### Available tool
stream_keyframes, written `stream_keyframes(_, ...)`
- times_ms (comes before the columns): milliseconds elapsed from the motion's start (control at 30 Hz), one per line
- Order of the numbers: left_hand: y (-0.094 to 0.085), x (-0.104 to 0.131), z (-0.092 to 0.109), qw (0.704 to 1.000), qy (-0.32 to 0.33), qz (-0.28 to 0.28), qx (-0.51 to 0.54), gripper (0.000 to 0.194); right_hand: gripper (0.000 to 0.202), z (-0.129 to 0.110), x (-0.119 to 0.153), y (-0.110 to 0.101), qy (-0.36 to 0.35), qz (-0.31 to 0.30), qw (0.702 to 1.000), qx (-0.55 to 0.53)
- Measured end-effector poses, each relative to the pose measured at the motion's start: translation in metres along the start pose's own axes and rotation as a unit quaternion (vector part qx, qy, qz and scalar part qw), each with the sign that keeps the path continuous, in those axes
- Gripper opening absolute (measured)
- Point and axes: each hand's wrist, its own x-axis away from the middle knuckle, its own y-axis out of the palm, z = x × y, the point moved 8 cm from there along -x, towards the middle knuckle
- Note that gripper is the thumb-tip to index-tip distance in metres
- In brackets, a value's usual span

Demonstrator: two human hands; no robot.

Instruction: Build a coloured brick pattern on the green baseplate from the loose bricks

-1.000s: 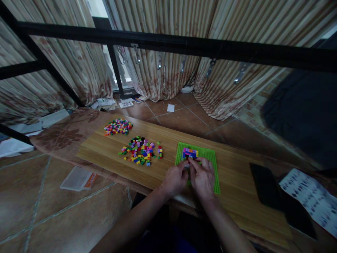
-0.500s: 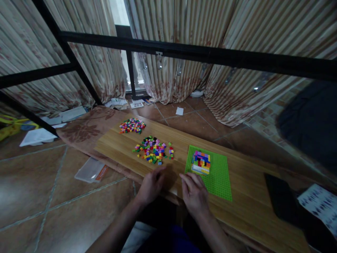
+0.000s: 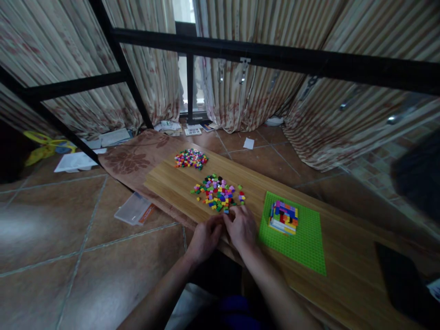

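Close to the table's front edge, my left hand (image 3: 205, 239) and my right hand (image 3: 242, 229) meet at the fingertips. Both have their fingers closed in a pinch. Whatever lies between them is hidden or too small to make out. Just beyond the fingers spreads a loose pile of mixed toy bricks (image 3: 220, 192). To the right of my right hand lies a green studded baseplate (image 3: 307, 243). A low block structure of purple, blue, orange, yellow and white bricks (image 3: 283, 217) stands on it.
A second pile of small bricks (image 3: 191, 158) sits farther back on the wooden table (image 3: 165, 183). At the right end is a dark flat object (image 3: 398, 270). A clear plastic lid (image 3: 134, 208) lies on the floor at left. Black metal rails (image 3: 275, 50) cross beyond the table.
My right hand has moved left, away from the baseplate, and its fingertips now meet those of my left hand. The view has turned a little to the left.
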Motion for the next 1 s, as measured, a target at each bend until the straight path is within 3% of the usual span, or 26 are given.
stream_keyframes(200,-0.002,0.0,0.001,1.0,-0.01,-0.007,0.019,0.036,0.01,-0.002,0.002,0.004,-0.012,0.009,1.0,-0.017)
stream_keyframes(400,0.001,-0.006,-0.001,0.994,-0.061,0.029,0.091,0.037,0.013,0.006,0.023,-0.016,-0.021,0.01,0.992,-0.127)
stream_keyframes(600,0.05,-0.007,0.023,0.962,-0.091,-0.104,0.234,0.034,0.017,0.022,0.051,-0.046,-0.039,0.001,0.976,-0.213)
stream_keyframes(833,0.092,-0.007,0.046,0.938,-0.118,-0.154,0.286,0.037,0.018,0.06,0.058,-0.075,0.0,0.031,0.964,-0.263)
stream_keyframes(1000,0.118,-0.008,0.055,0.895,-0.174,-0.184,0.366,0.032,0.02,0.079,0.058,-0.088,0.015,0.038,0.956,-0.292)
